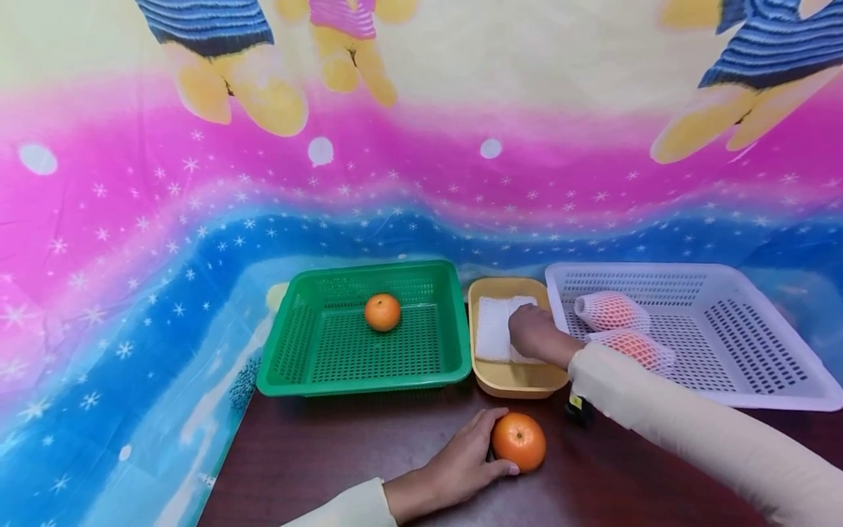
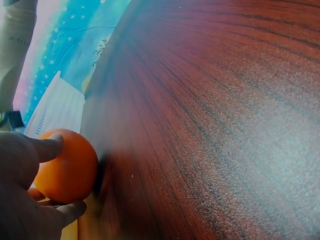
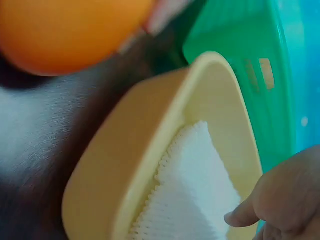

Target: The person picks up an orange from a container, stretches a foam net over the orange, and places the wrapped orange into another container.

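An orange (image 1: 519,442) sits on the dark wooden table, and my left hand (image 1: 462,462) holds it from the side, thumb and fingers around it. The same orange (image 2: 70,167) shows large in the left wrist view. My right hand (image 1: 536,333) reaches into a yellow plastic box (image 1: 516,380). White foam fruit nets (image 1: 494,329) lie flat inside that box. In the right wrist view, the thumb tip is at the edge of a white net (image 3: 190,185). The other fingertips are hidden, so whether they pinch it is unclear.
Left of the box stands a green basket (image 1: 362,382) with one orange (image 1: 383,312) in it. A pale lilac basket (image 1: 784,399) on the right holds two net-wrapped fruits (image 1: 612,311). A small black object (image 1: 578,411) lies below the right sleeve. A patterned cloth (image 1: 421,168) hangs behind.
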Demonstrator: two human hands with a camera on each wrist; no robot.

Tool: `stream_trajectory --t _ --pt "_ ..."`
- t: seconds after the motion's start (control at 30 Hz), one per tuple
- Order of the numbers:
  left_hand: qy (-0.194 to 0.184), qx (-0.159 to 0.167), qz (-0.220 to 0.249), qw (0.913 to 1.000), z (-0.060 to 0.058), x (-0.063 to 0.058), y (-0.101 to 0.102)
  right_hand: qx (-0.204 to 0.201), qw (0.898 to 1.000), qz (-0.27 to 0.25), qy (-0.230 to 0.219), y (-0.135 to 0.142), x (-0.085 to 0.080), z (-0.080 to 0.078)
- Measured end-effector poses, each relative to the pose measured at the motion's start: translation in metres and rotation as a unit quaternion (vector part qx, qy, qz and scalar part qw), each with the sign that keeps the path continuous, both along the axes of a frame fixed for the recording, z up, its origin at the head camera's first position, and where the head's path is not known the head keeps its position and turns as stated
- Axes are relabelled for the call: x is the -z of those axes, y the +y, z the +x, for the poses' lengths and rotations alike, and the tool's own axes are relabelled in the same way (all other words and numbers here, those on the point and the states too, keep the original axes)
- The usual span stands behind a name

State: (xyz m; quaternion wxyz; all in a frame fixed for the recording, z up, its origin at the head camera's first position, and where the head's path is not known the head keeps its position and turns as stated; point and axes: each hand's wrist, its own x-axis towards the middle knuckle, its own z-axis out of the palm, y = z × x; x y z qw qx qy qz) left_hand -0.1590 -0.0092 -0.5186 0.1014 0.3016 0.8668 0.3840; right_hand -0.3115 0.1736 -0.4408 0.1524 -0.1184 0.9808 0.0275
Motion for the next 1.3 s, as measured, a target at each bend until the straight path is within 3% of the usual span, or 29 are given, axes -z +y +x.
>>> stream_trajectory --t 0.17,0.3,0.43,0.57,0.7,0.93,1.1,1.3 --pt "0.002 0.002 0.0 1.0 0.0 -0.001 0.001 0.046 0.998 -0.006 -0.051 0.004 0.004 -0.022" --pt "0.01 0.003 0.001 0.9999 0.0 -0.001 0.001 0.056 0.997 0.006 -0.049 0.008 0.011 -0.031" --pt "0.011 0.001 0.004 0.9999 0.0 -0.001 0.002 0.08 0.995 -0.043 -0.041 0.014 0.013 -0.035" --pt "0.004 -0.001 0.002 1.0 0.001 -0.001 0.002 0.085 0.991 -0.101 -0.034 0.019 0.014 -0.037" --pt "-0.014 -0.002 -0.005 0.9999 0.002 -0.002 0.002 0.07 0.992 -0.098 -0.033 0.021 0.016 -0.036" --pt "-0.013 -0.002 -0.004 0.9999 0.003 -0.002 0.003 0.107 0.986 -0.124 -0.029 0.013 0.018 -0.031" --pt "-0.011 -0.007 -0.002 0.9999 0.002 -0.001 0.003 0.121 0.98 -0.154 -0.034 0.009 0.006 -0.027" --pt "-0.009 -0.008 -0.003 0.9999 0.0 -0.002 0.004 0.136 0.974 -0.181 -0.009 0.012 -0.014 -0.023"
